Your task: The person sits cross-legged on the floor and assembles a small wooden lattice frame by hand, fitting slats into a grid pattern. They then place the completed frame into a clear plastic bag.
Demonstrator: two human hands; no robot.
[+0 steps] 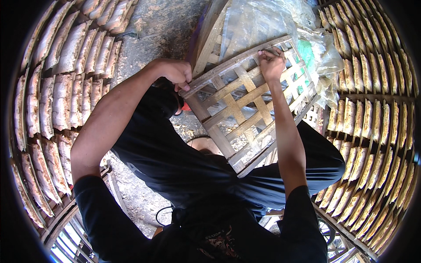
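Note:
A woven bamboo lattice rack with wooden edge bars rests tilted over my lap. My left hand is closed on its left far corner, thumb and fingers pinching the edge bar. Near the far edge of the rack, my right hand is closed with its fingers curled together against the lattice strips. Whatever sits between those fingertips is too small to make out. Through the gaps of the lattice, clear plastic sheeting and the ground show.
Tall racks hold rows of pale, brown-edged strips, on the left and on the right. Another wooden frame leans beyond the rack beside the plastic. Green plastic lies at the right of it. Crumbs litter the concrete floor.

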